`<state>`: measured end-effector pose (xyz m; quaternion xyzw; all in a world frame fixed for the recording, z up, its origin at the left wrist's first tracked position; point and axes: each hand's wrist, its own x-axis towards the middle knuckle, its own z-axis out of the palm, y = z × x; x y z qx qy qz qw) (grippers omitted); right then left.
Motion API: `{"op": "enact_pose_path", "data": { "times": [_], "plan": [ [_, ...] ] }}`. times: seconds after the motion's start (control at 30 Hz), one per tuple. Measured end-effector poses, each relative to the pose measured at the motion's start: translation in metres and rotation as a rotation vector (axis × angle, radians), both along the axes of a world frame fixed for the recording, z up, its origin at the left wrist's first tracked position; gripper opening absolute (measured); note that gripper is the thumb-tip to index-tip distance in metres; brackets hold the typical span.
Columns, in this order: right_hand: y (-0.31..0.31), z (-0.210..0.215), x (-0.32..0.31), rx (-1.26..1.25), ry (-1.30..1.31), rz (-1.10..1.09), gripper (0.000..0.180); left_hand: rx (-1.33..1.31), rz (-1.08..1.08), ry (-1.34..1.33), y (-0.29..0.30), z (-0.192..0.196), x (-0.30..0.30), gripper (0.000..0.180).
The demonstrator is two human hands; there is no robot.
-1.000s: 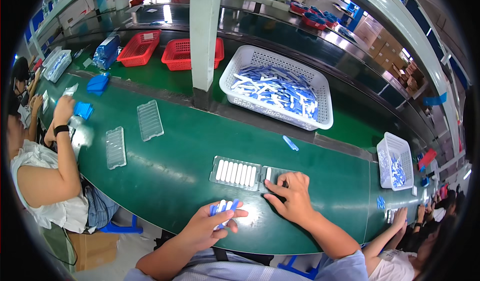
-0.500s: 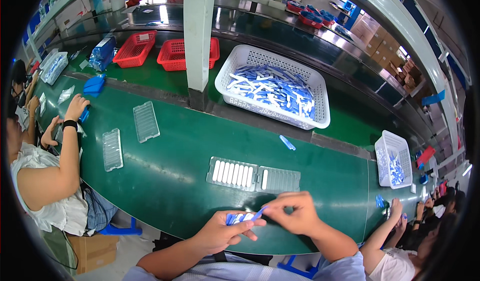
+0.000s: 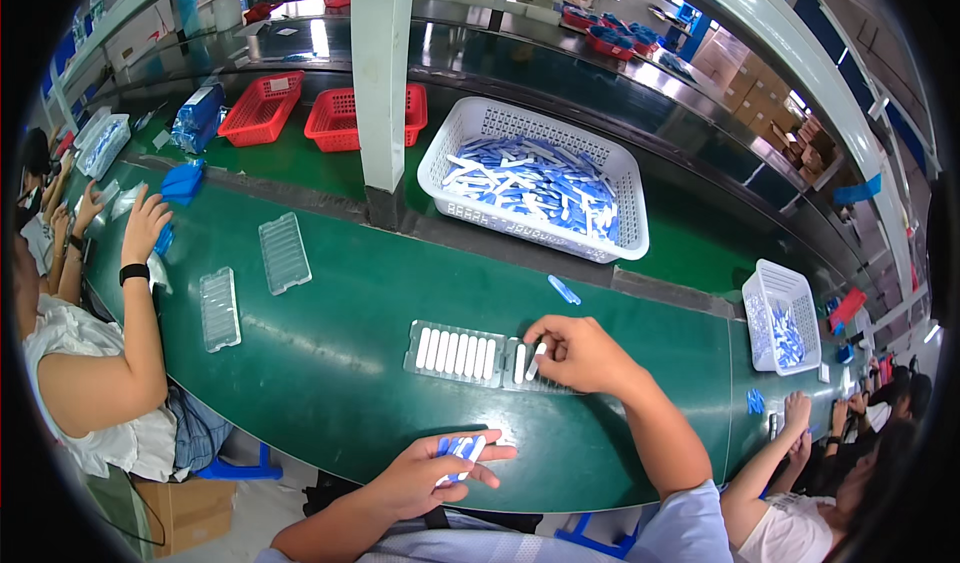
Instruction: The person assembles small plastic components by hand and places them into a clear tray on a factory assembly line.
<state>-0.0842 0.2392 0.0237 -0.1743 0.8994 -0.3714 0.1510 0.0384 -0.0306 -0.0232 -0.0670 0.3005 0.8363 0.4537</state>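
Note:
My left hand (image 3: 425, 475) is closed around a small bunch of blue-and-white flat sticks (image 3: 462, 453) near the table's front edge, some fingers stretched out past them. Farther forward, my right hand (image 3: 580, 355) pinches one white-faced stick (image 3: 537, 361) over the right half of a clear plastic tray (image 3: 411, 349). In the tray's left half lies a row of several white sticks (image 3: 456, 353). One white stick (image 3: 520, 364) rests in the right half, beside the pinched one. My right hand hides part of that half. Behind the hand, a loose blue piece (image 3: 564, 289) lies on the green table.
A large white basket (image 3: 532, 241) of blue-and-white sticks stands beyond the tray, next to a white post (image 3: 382, 93). Red baskets (image 3: 262, 109) and two clear trays (image 3: 285, 253) are to the left. Another white basket (image 3: 783, 278) is at right. Co-workers sit on both sides.
My right hand has moved forward from beside my left hand to the tray's right half, carrying one stick. The bunch stays in my left hand, which has shifted slightly.

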Motion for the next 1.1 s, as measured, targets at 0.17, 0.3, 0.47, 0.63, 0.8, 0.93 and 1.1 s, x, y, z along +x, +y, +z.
{"op": "enact_pose_path", "data": {
  "times": [0.17, 0.3, 0.47, 0.63, 0.8, 0.93, 1.1],
  "plan": [
    [-0.016, 0.017, 0.014, 0.189, 0.189, -0.052, 0.039, 0.033, -0.023, -0.001, -0.002, 0.003, -0.001, 0.053],
    [-0.023, 0.026, 0.038, -0.064, 0.083, -0.034, 0.032, -0.061, 0.012, 0.086, -0.003, 0.011, -0.001, 0.054],
    [-0.043, 0.027, 0.071, -0.118, -0.090, 0.273, 0.022, -0.070, -0.068, 0.263, 0.003, 0.019, -0.008, 0.053],
    [-0.033, 0.016, 0.071, -0.093, 0.217, 0.297, 0.016, -0.105, -0.016, 0.171, 0.004, 0.022, -0.007, 0.047],
    [-0.033, 0.016, 0.075, -0.096, 0.522, 0.353, 0.014, -0.120, -0.100, 0.281, -0.003, 0.013, -0.010, 0.040],
    [-0.032, 0.015, 0.078, -0.139, 0.608, 0.364, 0.015, -0.101, -0.023, 0.249, -0.003, 0.011, -0.012, 0.035],
    [-0.026, 0.027, 0.081, 0.053, 0.971, 0.560, 0.017, -0.261, -0.165, 0.334, -0.008, 0.026, -0.011, 0.026]
  ]
}}
